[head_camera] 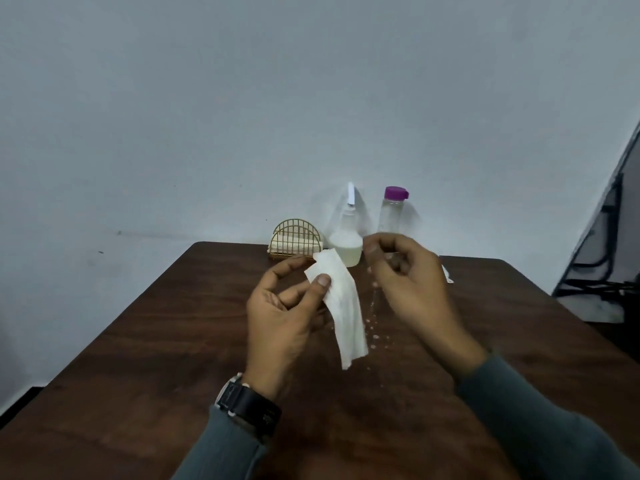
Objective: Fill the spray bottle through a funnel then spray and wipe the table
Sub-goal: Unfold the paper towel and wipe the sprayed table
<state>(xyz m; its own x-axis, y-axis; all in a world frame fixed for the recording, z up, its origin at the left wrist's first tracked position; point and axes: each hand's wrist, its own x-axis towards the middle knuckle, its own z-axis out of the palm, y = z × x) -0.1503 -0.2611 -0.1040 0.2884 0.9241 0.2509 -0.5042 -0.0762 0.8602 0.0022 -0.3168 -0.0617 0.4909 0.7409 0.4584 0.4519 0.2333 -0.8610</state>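
Observation:
My left hand [287, 317] pinches a white tissue [341, 306] between thumb and fingers, and the tissue hangs down above the dark wooden table [173, 341]. My right hand [405, 271] hovers just right of the tissue with its fingers curled and nothing visibly in them. Small water droplets [374, 327] lie on the table under the tissue. The clear spray bottle [346, 237] with a white nozzle stands at the table's far edge. Beside it on the right stands a clear bottle with a purple cap [394, 209].
A gold wire napkin holder [296, 239] with tissues stands left of the spray bottle. A small white object [446, 273] lies behind my right hand, mostly hidden. A grey wall rises behind the table. A dark frame [602, 244] stands at the right.

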